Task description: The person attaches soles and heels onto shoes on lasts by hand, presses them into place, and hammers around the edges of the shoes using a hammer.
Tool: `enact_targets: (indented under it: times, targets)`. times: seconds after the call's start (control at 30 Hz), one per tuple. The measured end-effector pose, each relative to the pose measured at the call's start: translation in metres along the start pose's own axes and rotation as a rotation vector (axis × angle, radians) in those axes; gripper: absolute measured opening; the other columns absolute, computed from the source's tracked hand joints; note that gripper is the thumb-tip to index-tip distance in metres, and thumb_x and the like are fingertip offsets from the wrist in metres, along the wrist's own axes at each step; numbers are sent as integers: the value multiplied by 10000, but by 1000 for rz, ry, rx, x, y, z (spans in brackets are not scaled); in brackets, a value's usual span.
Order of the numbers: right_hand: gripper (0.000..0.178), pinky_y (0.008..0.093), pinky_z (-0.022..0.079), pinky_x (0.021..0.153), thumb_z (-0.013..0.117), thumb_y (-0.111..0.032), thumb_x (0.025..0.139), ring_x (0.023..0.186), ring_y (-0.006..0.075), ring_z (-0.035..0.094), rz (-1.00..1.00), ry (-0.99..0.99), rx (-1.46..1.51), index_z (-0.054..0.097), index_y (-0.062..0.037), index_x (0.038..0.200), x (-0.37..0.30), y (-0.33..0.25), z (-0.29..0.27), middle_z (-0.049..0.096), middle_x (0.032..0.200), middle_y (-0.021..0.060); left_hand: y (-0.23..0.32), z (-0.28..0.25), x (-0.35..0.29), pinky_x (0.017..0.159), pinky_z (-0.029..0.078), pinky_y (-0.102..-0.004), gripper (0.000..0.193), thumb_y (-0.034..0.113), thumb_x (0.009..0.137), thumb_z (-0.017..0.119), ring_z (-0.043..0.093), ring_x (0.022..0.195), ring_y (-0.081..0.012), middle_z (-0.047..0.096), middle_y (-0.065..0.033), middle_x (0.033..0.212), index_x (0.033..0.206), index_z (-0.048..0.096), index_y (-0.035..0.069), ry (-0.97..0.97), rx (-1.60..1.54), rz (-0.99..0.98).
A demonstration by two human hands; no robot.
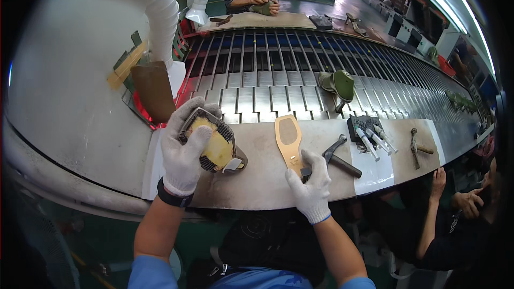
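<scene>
My left hand (184, 150), in a white glove, is wrapped round a shoe upper (220, 147) held bottom up. Its underside has a yellowish middle and dark pleated edges, and a pale grey tab sticks out at the lower right. My right hand (312, 188), also gloved, is closed at the narrow heel end of a tan shoe sole (289, 136), which has a greyer oval at its wide end. By those fingers sits a small dark block (305, 174); what it belongs to is hidden. Just right of this hand lies a hammer (344, 165) on the bench.
Several syringes (369, 142) rest on a black block (363, 124); a second hammer (414, 149) lies farther right. Beyond the bench (257, 182) a slatted metal conveyor (257, 96) carries a green heeled shoe (338, 85). A white duct (160, 16) hangs at left. Co-workers sit opposite and at right.
</scene>
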State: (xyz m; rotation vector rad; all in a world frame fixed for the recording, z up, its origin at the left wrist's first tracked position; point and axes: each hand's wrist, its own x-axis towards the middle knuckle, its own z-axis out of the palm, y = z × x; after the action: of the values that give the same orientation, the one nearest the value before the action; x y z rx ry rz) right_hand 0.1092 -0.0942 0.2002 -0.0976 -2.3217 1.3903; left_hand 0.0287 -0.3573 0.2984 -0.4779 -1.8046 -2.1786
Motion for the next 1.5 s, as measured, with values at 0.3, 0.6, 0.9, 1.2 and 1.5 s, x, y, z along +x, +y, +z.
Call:
enact_targets:
  times: [0.3,0.6,0.9,1.2,1.5]
  targets:
    - [582,448,593,1033,712,-437,1072,1306,368,683,389,-116,964,565,14,1408,-131,-3,-78,485,1620,354,9,4,4,1108,591,-440,481,46,1023,686,723,1265,-291,735,-224,1347,1483,581,-47,-79,-136,-37]
    - [303,405,655,844,589,-40,985,919,274,790,808,-239,843,644,112,1241,-141,-7,-54,760,1061,196,26,22,14,1094,610,-501,488,86,1071,621,734,1242,-349,726,-280,1325,1544,536,-1,-193,-187,-165]
    - [192,315,604,776,779,-115,993,839,154,737,389,-208,811,758,61,1068,-93,-80,-58,798,1000,110,26,68,-35,1113,595,-502,563,101,1013,726,725,1279,-342,728,-270,1352,1525,545,-47,-420,-231,-276]
    - [248,301,560,637,744,-174,1028,682,112,689,256,-287,610,794,58,955,-65,-105,-39,749,753,67,23,54,-45,1174,557,-497,729,428,1054,693,679,1355,-359,663,-277,1472,1560,520,-67,-529,-363,-294]
    - [215,309,581,675,716,-121,981,709,148,734,297,-247,513,821,67,998,-69,-110,-37,804,819,115,17,56,-44,1133,533,-394,836,304,808,946,673,1289,-229,687,-160,1394,1486,592,-33,-596,-355,-156]
